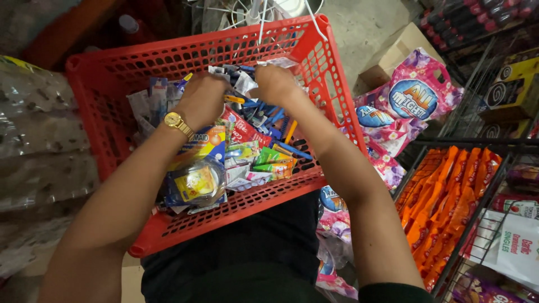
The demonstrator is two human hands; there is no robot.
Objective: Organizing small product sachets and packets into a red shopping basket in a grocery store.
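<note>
Both hands deep in the red perforated plastic basket [112, 118], far end. Left hand [203, 100] curled shut, grip on a small clear plastic packet [246, 83] with a bit of yellow showing at its edge; gold wristwatch [177, 122] on that wrist. Right hand [274, 84] also closed, fingers pinched on the same packet from the other side; exact finger placement hidden by the knuckles. Packet sits between the two fists, just above a loose heap of blue plastic pens [269, 120]. Nearer the person in the basket: red flat packet [241, 132], green sachets [272, 157], blue-and-yellow boxed item [203, 145], round clear blister pack with yellow insert [196, 182]. Basket rests against the person's dark-clothed torso. Right of basket: pink-and-purple detergent bags [415, 95], then a wire rack of orange sachets [449, 196].
</note>
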